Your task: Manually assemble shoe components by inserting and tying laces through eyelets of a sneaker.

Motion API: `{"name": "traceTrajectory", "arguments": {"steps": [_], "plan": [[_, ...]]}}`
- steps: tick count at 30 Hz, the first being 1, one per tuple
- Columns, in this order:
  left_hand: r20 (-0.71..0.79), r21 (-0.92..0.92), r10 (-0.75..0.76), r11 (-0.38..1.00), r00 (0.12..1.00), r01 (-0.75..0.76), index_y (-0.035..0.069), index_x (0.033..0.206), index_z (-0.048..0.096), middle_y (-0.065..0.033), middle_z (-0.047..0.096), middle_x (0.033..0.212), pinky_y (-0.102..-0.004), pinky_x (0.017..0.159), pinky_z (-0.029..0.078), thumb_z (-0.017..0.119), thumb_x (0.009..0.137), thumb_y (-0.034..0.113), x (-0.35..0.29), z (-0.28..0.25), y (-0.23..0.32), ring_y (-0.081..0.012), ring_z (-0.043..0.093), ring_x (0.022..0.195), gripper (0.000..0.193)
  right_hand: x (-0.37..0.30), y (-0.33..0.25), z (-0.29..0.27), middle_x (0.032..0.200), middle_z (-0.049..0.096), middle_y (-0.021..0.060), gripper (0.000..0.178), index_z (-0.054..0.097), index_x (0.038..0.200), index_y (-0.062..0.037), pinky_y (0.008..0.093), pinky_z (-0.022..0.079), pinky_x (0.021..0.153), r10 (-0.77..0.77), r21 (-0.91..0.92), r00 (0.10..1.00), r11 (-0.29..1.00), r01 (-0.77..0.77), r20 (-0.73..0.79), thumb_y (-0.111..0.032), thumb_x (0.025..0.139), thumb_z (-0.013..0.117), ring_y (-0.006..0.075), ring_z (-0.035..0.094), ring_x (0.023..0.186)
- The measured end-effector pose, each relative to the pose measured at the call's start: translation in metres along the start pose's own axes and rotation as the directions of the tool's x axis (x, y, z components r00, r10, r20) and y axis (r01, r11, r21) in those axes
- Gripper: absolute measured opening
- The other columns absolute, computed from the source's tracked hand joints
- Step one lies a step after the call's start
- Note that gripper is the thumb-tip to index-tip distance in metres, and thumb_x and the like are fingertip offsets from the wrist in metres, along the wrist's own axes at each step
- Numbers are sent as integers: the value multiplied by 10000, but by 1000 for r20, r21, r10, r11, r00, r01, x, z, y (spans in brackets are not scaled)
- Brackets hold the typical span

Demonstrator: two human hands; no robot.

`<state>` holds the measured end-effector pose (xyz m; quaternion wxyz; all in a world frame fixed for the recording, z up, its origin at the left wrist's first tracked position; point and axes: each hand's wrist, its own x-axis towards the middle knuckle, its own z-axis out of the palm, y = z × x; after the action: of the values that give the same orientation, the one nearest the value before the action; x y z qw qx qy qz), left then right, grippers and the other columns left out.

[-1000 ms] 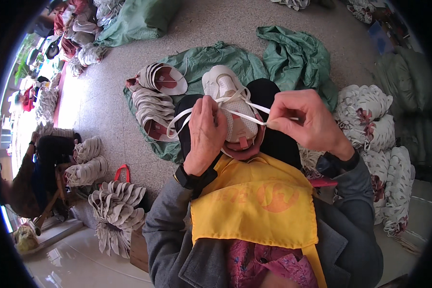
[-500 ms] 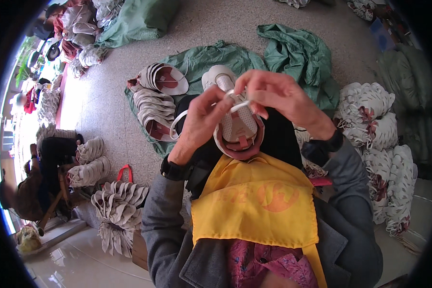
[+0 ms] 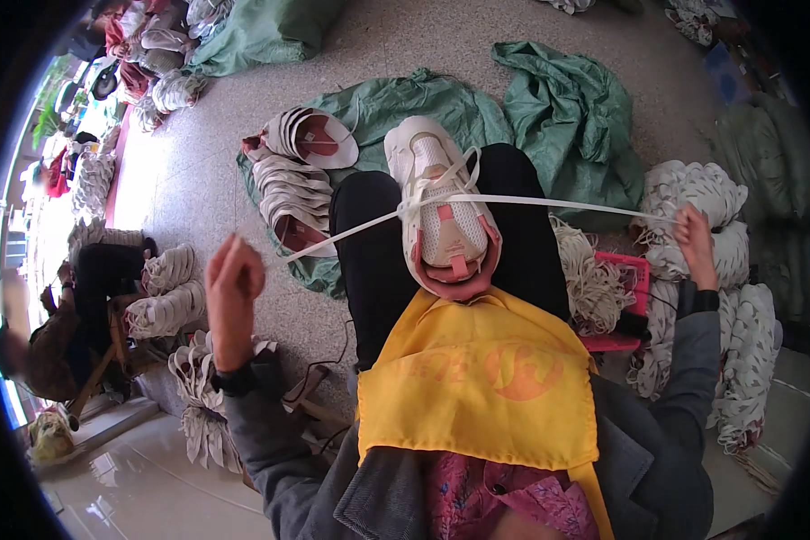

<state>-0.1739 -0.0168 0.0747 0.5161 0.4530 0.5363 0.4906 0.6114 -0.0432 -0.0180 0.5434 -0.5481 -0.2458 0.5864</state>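
Note:
A white and pink sneaker [image 3: 454, 234] rests on my lap between my knees, its pink-lined opening toward me. A white shoelace [image 3: 549, 202] crosses its tongue and is drawn out tight to both sides. Off to the left, my left hand [image 3: 234, 292] is closed on one lace end, which blurs close to the fingers. My right hand [image 3: 696, 243] pinches the other end, out to the right above the bundled shoe pieces. A small loop of lace stands up at the sneaker's far right side.
Shoe uppers [image 3: 292, 193] lie stacked on a green sheet [image 3: 396, 103] ahead. To the right are a pink basket [image 3: 641, 279], a bunch of white laces [image 3: 589, 283] and bundled uppers [image 3: 742, 360]. Another person [image 3: 49, 333] sits at far left beside more bundles.
My hands have moved from close together over the sneaker to far apart on either side, pulling the lace out straight. The sneaker now shows fully, and the pink basket has come into view.

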Motion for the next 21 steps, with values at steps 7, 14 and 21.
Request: {"name": "traceTrajectory", "arguments": {"steps": [7, 14, 21], "plan": [[4, 11, -6, 1000, 1000, 6, 109, 763, 452, 41, 352, 617, -263, 495, 225, 531, 1066, 199, -20, -36, 10, -67, 290, 526, 326, -22, 9, -39, 805, 534, -25, 61, 534, 1022, -141, 192, 343, 511, 54, -14, 989, 998, -57, -137, -191, 1052, 550, 54, 434, 622], [-352, -336, -142, 942, 925, 16, 136, 775, 442, 54, 335, 632, -245, 450, 224, 521, 1080, 206, -34, -116, 25, -51, 264, 510, 323, -4, 39, -56, 798, 527, -7, 130, 514, 955, -137, 216, 336, 497, 87, -39, 968, 994, -99, -236, -214, 1056, 541, 83, 438, 600], [-508, -405, -254, 914, 823, 32, 152, 827, 475, 43, 407, 615, -231, 416, 246, 480, 1093, 223, -75, -255, 0, -54, 307, 475, 275, 12, 57, -69, 826, 525, 8, 139, 512, 950, -120, 222, 351, 515, 113, 101, 967, 991, -92, -228, -210, 1043, 564, 106, 457, 636]]}}
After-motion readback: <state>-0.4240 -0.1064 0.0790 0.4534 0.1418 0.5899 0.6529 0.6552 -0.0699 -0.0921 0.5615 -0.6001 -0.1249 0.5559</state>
